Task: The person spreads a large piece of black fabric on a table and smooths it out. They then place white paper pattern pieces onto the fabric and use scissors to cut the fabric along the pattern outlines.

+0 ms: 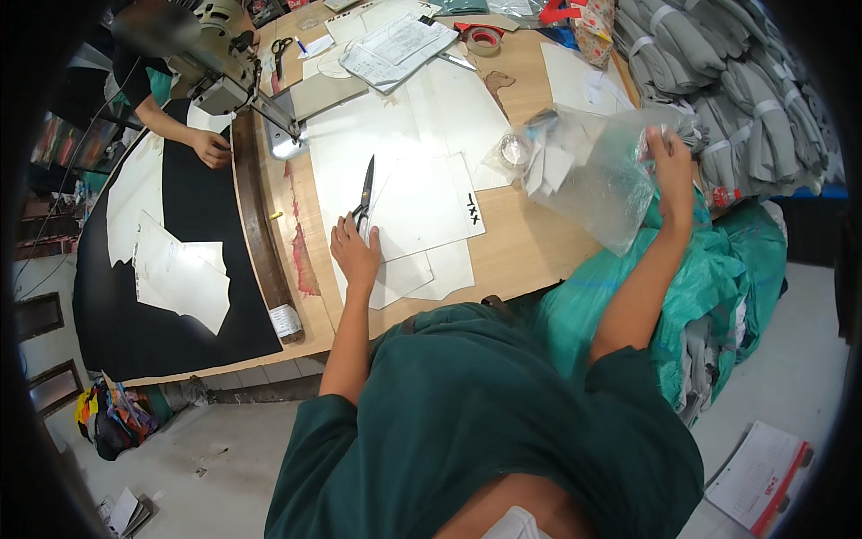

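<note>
My left hand [356,255] lies on the white pattern sheets with its fingers apart. Its fingertips touch the handle end of a pair of black scissors [367,189], whose blades point away from me. A large pattern card [420,207] with black marking is beside that hand. On the right, my raised right hand [670,171] is closed on the upper right part of a clear plastic bag [597,180]. White paper pieces [549,169] show inside or behind the bag; I cannot tell which. A roll of clear tape [514,151] is at the bag's left edge.
A cutting machine [220,85] stands at the far left. Beside it, another person's hand [210,148] rests on black fabric [202,296] bearing white patterns. Bundled grey cloth [754,99] is piled at right, above green sacks [691,278]. Papers [400,49] and brown tape [483,40] lie farther back.
</note>
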Demonstrator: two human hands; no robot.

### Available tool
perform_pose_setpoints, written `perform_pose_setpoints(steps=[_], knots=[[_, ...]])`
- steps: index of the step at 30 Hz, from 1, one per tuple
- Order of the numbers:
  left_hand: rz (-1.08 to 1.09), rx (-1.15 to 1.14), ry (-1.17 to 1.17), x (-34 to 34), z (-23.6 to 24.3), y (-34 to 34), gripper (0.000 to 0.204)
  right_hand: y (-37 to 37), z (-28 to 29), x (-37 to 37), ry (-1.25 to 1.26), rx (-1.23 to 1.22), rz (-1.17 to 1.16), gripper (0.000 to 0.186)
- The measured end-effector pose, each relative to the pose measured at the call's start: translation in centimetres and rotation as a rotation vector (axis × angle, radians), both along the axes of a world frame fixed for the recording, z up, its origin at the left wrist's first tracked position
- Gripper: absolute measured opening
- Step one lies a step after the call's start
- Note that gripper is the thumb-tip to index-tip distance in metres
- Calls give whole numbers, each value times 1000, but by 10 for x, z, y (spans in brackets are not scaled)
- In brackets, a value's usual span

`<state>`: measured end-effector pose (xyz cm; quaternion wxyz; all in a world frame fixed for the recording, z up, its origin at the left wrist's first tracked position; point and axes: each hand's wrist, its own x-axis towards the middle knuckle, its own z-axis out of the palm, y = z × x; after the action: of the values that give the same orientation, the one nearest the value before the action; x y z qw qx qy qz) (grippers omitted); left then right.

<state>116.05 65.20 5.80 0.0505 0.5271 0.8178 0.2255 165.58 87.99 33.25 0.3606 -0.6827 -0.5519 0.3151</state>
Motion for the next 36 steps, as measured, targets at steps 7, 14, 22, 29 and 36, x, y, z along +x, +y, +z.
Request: perform_pose_setpoints(steps=[7,14,22,29,36], knots=[[115,-236,-149,-23,5,21,78,-42,-83,32,-44,73,-132,25],[56,-177,-405,-33,8,27,35,-78,-115,-1,-781,326,-344,35],[145,-85,-843,-12,25,5,17,-64,-196,-136,112,-132,352,46],[187,-48,-1088,7,22,-18,20,-101,-286,-224,-468,-126,248,68],[294,-7,-1095,6,21,-32,23,-61,-253,-190,298,-622,456,48]])
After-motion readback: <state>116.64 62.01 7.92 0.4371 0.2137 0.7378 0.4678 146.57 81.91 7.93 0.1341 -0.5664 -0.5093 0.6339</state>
